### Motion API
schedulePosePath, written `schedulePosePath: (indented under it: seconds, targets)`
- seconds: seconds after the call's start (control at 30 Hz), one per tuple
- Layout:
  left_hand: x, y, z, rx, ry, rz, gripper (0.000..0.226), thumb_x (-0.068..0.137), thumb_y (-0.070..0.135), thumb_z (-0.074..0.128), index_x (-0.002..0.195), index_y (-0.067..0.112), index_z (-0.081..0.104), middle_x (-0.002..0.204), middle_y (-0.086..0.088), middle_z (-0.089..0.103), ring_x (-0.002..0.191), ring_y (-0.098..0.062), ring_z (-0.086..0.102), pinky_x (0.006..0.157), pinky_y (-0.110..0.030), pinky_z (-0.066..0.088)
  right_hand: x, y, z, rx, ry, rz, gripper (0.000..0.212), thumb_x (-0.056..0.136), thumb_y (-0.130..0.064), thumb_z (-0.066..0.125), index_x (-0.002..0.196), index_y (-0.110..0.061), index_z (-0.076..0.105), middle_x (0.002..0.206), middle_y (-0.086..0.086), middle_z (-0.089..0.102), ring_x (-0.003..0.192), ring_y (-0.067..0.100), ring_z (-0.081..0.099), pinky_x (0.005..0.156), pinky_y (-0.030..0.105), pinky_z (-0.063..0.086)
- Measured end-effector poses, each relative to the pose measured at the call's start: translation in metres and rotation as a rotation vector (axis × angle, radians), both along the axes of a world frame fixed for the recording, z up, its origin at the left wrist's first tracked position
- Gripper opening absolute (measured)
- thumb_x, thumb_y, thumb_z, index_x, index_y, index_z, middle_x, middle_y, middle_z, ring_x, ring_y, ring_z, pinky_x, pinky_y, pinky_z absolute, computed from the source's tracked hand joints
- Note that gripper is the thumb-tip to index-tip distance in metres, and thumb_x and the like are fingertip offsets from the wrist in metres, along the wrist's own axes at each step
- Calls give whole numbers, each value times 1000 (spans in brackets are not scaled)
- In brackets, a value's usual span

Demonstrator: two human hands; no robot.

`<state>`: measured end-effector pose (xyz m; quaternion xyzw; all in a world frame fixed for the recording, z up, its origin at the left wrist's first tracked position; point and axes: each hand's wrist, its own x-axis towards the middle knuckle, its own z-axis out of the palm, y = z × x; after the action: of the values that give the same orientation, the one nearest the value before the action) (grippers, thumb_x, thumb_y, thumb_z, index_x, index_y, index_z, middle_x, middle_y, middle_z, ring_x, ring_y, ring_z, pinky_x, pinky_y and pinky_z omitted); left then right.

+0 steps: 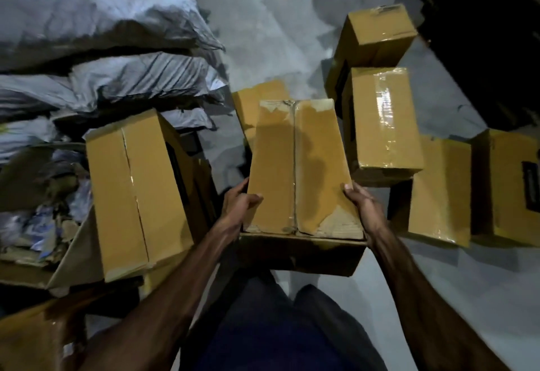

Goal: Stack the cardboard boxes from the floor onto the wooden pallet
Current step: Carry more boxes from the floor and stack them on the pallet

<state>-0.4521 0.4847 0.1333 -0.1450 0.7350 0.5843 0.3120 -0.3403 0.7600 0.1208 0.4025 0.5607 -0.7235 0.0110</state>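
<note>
I hold a brown cardboard box (298, 166) in front of me, its taped top seam facing up. My left hand (239, 204) grips its left side with the thumb over the top edge. My right hand (361, 204) grips its right side the same way. Several more cardboard boxes stand on the grey floor: a tall one (134, 192) to the left, a taped one (380, 119) to the right, another (377, 34) behind that, and two (438, 192) (508, 186) at the far right. No wooden pallet is clearly in view.
Stacked grey plastic sacks (96, 34) fill the upper left. An open carton of scraps (38, 224) lies at the left edge. Dark shelving or crates (482, 34) stand at the upper right. Bare grey floor (271, 34) shows beyond the boxes. My legs are below the held box.
</note>
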Motion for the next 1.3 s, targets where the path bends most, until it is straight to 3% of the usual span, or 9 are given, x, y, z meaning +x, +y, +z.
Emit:
schedulePosePath:
  seconds: [0.33, 0.43, 0.53, 0.67, 0.77, 0.87, 1.0, 1.17, 1.3]
  targets:
    - [57, 51, 67, 142, 26, -263, 48, 98, -1, 65, 131, 34, 62, 105, 20, 75, 93, -1, 73, 74, -17, 58, 155, 2, 31, -142, 91, -295, 61, 77, -38, 84, 135, -33, 70, 129, 7, 74, 117, 34, 71, 108, 57, 52]
    - [69, 70, 70, 156, -27, -441, 45, 96, -3, 65, 131, 24, 69, 120, 5, 77, 108, -17, 73, 84, -26, 60, 198, -18, 40, -105, 104, -489, 45, 83, -29, 80, 126, -35, 71, 128, 7, 74, 116, 34, 71, 106, 55, 54]
    - [76, 88, 69, 177, -69, -541, 44, 94, -9, 62, 125, 21, 71, 110, 1, 80, 103, -27, 74, 74, -29, 62, 229, -36, 47, -52, 97, -627, 67, 75, -32, 80, 140, -28, 67, 126, 7, 75, 114, 34, 72, 106, 56, 54]
    - [96, 93, 65, 178, -130, -795, 58, 95, 0, 66, 147, 19, 54, 120, 9, 73, 105, -18, 73, 85, -37, 62, 280, -90, 48, -71, 76, -837, 37, 91, -12, 72, 125, -25, 71, 123, 13, 76, 111, 38, 72, 100, 49, 57]
    - [119, 84, 55, 154, -199, -968, 72, 84, 7, 78, 151, 16, 52, 127, -3, 73, 113, -31, 72, 100, -52, 58, 319, -152, 46, -128, 65, -996, 56, 87, -12, 74, 141, -16, 62, 121, 13, 76, 106, 35, 74, 83, 39, 61]
    - [158, 70, 53, 153, -291, -1112, 57, 93, -6, 65, 145, 17, 54, 123, -1, 73, 108, -27, 74, 94, -45, 61, 361, -224, 43, -165, 21, -1128, 90, 64, -22, 89, 145, -5, 55, 108, 10, 80, 91, 26, 78, 69, 31, 61]
    - [215, 49, 58, 101, -401, -1317, 62, 92, -11, 60, 147, 17, 54, 112, -1, 74, 99, -29, 77, 82, -42, 65, 398, -322, 56, -197, 5, -1341, 51, 87, -6, 70, 136, -3, 55, 91, 10, 79, 74, 24, 78, 57, 28, 59]
    - [279, 27, 69, 32, -420, -1527, 66, 91, -11, 61, 150, 18, 54, 113, -11, 73, 105, -40, 74, 93, -58, 61, 434, -409, 61, -235, 15, -1589, 32, 101, -2, 53, 133, -4, 55, 105, 13, 70, 78, 27, 74, 55, 24, 57]
    - [334, 11, 77, 1, -430, -1639, 65, 90, -12, 62, 148, 16, 54, 119, -16, 72, 103, -40, 75, 91, -56, 62, 459, -467, 61, -245, 64, -1706, 27, 100, -10, 58, 127, -12, 62, 111, 17, 72, 93, 33, 70, 75, 37, 56]
